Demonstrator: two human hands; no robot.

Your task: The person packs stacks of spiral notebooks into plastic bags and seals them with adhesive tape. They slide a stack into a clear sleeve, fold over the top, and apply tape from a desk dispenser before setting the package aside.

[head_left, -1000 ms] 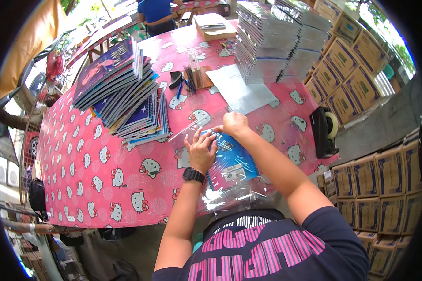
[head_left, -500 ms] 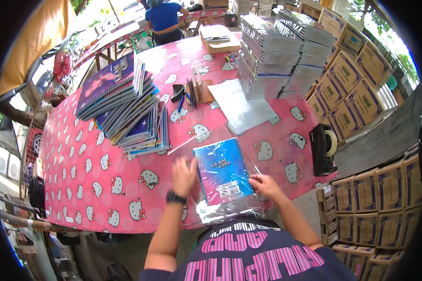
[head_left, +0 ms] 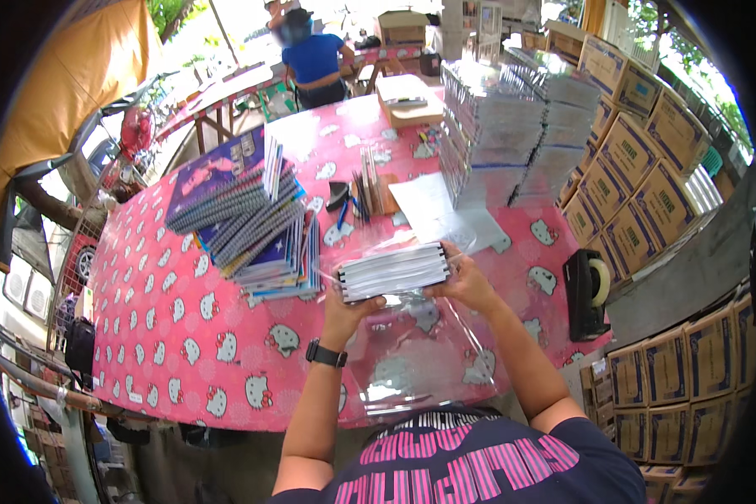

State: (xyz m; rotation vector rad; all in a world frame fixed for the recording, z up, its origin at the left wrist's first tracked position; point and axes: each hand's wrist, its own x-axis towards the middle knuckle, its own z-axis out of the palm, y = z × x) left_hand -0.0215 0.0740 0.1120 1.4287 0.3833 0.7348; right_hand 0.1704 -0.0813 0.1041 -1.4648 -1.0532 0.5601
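Observation:
Between my hands a stack of spiral notebooks [head_left: 395, 271] is tipped up on edge, its white page edges facing me and black binding showing at both ends. My left hand [head_left: 349, 307] is closed round its left end, thumb on the near side. Round the right end my right hand [head_left: 465, 284] is closed too. Clear plastic wrap [head_left: 424, 357] lies spread on the table below and on the near side of the notebooks; some of it shows around them. The covers are hidden at this angle.
A pile of spiral notebooks [head_left: 260, 227] stands on the left of the pink table [head_left: 155, 336]. Beyond my hands are white sheets [head_left: 424, 206], pens [head_left: 355, 206] and tall wrapped notebook stacks [head_left: 500, 126]. A tape dispenser [head_left: 586, 294] sits at the right edge, near cartons [head_left: 672, 361]. A person [head_left: 311, 63] is at the back.
The notebooks lay flat on the plastic with a blue cover facing up; now they are lifted and tipped on edge. Both hands have moved away from me and closed round the ends.

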